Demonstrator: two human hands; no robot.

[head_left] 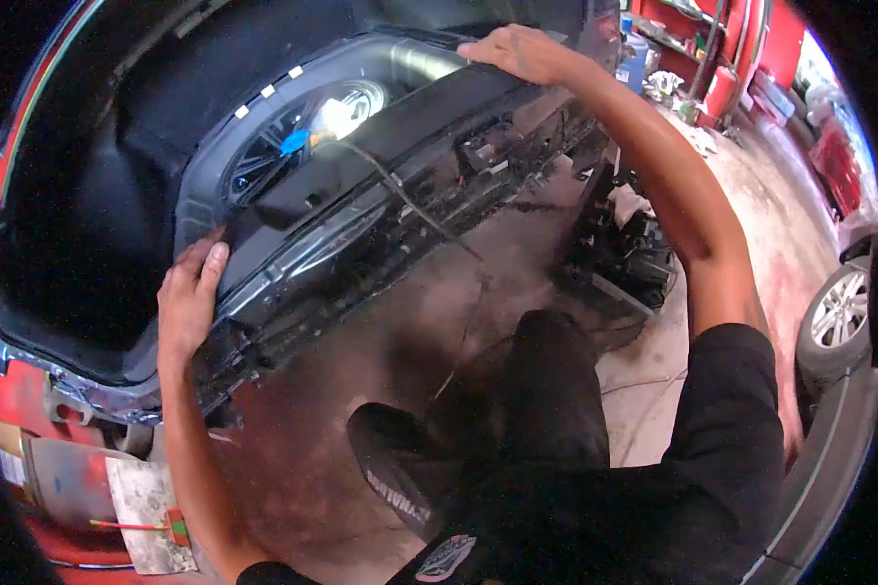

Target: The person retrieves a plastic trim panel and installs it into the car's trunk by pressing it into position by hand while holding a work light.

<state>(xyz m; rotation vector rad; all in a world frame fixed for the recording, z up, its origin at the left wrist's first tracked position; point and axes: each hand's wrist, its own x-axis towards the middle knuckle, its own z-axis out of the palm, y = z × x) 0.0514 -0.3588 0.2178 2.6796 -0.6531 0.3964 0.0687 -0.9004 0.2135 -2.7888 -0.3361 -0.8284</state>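
Observation:
A long black trunk sill trim panel [361, 156] lies along the rear edge of the open car trunk. My left hand [190, 292] grips its near left end, thumb on top and fingertips partly hidden behind it. Around the far right end my right hand [522, 54] is closed, its fingers over the top edge. Behind the panel, a spare wheel [263, 161] sits in the trunk well, brightly lit at one spot. A blue piece [295, 142] lies by the wheel. A thin dark cable [410, 200] runs over the panel and hangs down outside.
Below the sill, the bare rear body [302, 263] is exposed. A black part with a metal frame [629, 244] stands on the floor to the right. Farther right are a car wheel [839, 307], a red cylinder [720, 93] and shelves [678, 39]. My knees are bent below the sill.

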